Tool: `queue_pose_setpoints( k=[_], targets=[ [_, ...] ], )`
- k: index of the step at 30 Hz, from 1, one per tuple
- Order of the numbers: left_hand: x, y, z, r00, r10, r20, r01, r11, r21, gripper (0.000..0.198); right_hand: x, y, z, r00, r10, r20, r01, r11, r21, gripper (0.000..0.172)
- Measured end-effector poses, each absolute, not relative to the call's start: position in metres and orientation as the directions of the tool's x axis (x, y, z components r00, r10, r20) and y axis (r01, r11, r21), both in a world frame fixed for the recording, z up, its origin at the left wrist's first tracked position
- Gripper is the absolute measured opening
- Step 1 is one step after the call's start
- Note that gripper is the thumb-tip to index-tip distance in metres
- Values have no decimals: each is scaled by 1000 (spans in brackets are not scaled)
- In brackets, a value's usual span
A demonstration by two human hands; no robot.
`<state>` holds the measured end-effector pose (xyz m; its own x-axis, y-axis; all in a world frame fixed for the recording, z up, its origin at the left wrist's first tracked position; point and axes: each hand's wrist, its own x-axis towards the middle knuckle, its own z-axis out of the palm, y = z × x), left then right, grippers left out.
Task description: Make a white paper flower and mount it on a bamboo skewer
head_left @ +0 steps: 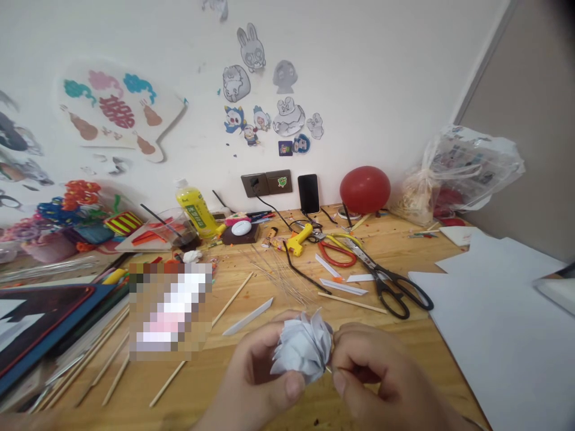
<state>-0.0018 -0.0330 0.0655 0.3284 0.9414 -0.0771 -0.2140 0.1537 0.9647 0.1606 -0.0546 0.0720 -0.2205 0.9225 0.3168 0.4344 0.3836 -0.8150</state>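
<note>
Head: left hand and right hand hold paper flower; bottle contains yellow liquid.

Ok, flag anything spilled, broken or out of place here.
Nothing looks clearly spilled or broken, just untidy: paper strips and wooden sticks lie loose beyond the paper flower. Part of the desk is blurred out.

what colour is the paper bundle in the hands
The paper bundle is pale grey-white; the head view shows it best.
</note>
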Motion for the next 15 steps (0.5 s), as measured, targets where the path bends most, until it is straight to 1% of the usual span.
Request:
queue_pose_setpoints(
  k=[2,4,7,9,11,13,15],
  targets=[
    [-2,-33,65,317,946,-58,-197,126,972,36,160,-55,72,-221,927,304,434,373,-820,14],
    [-4,-33,64,309,950,-37,-175,95,980,37,159,-54,70,-202,921,334,443,390,-807,14],
    [-9,-29,64,327,943,63,-100,-31,995,30,159,-53,67,-122,853,507,490,496,-717,15],
    [-13,-25,64,314,930,193,-4,-202,979,23,161,-51,67,-75,816,573,541,516,-664,18],
    [-15,-21,62,272,893,359,130,-403,906,26,164,-48,66,-26,846,533,582,446,-680,19],
    [-14,-18,59,286,800,527,250,-594,765,35,167,-43,64,0,886,464,599,371,-710,16],
    [-11,-16,56,347,686,639,315,-727,610,44,169,-39,61,-1,896,443,623,348,-701,16]
  ],
)
